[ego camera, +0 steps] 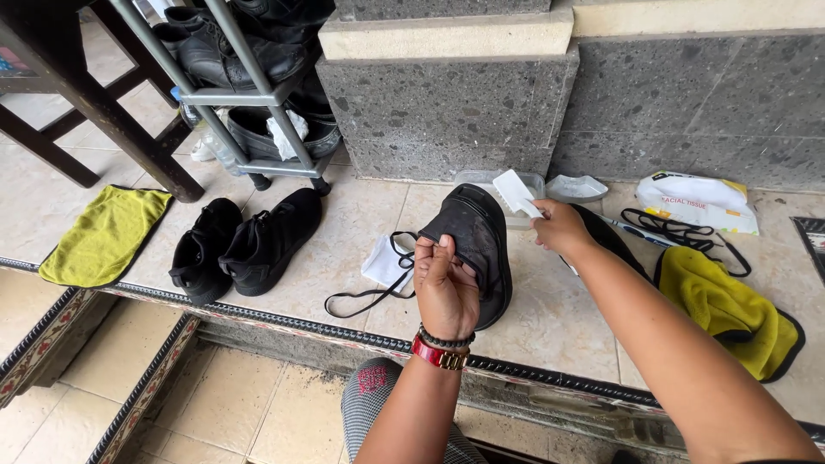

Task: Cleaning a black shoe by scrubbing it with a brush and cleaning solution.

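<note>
My left hand (444, 283) grips a black shoe (475, 241) by its side and holds it up with the sole toward me. Above the shoe's toe, my right hand (560, 228) holds a small white brush (516, 192). A loose black lace (371, 295) trails from the shoe onto the tiled step, over a white cloth (382, 261). A second black shoe (612, 238) lies partly hidden behind my right forearm.
A pair of black shoes (245, 243) stands at left beside a yellow cloth (105, 232). A metal shoe rack (249, 77) and a wooden chair leg (112, 120) stand behind. At right lie another yellow cloth (730, 309), a tissue pack (698, 201), black laces (679, 230) and clear plastic trays (574, 186). The step edge (344, 335) drops below.
</note>
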